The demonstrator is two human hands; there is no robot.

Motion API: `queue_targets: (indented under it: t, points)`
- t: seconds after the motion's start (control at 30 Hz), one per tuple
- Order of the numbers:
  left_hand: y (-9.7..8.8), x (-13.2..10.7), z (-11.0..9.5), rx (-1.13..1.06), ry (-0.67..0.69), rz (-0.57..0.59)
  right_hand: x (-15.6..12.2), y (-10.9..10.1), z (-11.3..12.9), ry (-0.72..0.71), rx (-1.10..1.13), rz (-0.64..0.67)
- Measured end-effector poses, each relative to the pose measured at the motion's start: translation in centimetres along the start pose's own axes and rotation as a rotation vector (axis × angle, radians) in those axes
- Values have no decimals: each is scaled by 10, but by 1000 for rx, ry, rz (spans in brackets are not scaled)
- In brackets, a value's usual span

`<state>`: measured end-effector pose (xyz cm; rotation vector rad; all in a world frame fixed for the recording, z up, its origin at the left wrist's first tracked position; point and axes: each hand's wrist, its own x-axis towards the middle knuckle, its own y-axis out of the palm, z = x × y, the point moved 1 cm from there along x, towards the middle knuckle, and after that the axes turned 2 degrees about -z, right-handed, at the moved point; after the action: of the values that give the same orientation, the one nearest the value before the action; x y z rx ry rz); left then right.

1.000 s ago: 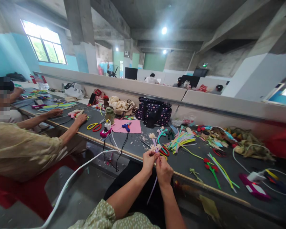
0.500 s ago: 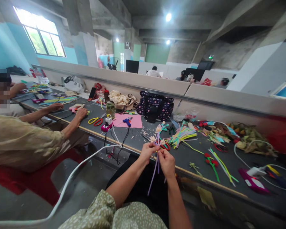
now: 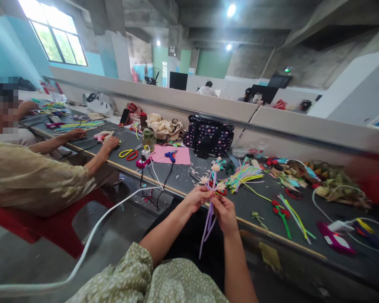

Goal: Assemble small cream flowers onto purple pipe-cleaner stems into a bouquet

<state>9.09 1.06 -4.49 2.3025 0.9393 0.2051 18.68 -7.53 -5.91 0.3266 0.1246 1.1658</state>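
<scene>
My left hand (image 3: 198,198) and my right hand (image 3: 225,213) meet over the table's front edge, both closed on lilac pipe cleaners (image 3: 207,227). Above my fingers the pipe cleaners form loops, and their long tails hang down below. Cream flowers (image 3: 215,168) with turquoise tips stand just above the hands; how they join the pipe cleaners is hidden by my fingers. Red-handled scissors (image 3: 221,191) lie partly hidden behind the flowers. A bundle of pastel pipe cleaners (image 3: 244,176) rests to the right, beyond my right hand.
A blue glue gun (image 3: 170,157) lies on pink paper (image 3: 187,156). Left of it are orange and yellow scissors (image 3: 129,154); a white cable (image 3: 113,216) crosses to the table. A red flower (image 3: 281,212) and a magenta box (image 3: 334,238) sit right. A co-worker (image 3: 34,176) works at left.
The view has shifted slightly. My hands stay together on the lilac pipe cleaners, whose hanging tails have swung and now spread apart. More of the cream flowers shows above my fingers.
</scene>
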Motion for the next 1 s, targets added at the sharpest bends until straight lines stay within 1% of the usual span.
queue_targets:
  t: [0.13,0.27,0.37,0.53,0.67,0.77,0.87,1.0]
  points:
    - [5,-3,-2,-34,-41,40,-1,4,0,31,165,4]
    - [7,-3,-4,-60,-45,36,0,7,-3,54,226,-33]
    - [3,0,-2,-46,-35,-11,-1,7,-5,53,182,-45]
    - [-1,1,1,-29,-27,-71,-5,3,-4,-59,-4,-71]
    - [4,-1,1,-47,-25,-36,-6,4,-1,-88,-66,-59]
    - [7,-4,-1,-89,-20,31,-6,9,0,-95,10,-69]
    - [9,-6,0,-103,-14,91,-8,13,-3,-27,150,-104]
    - [8,-6,3,-104,-7,103,-10,17,-8,126,317,-112]
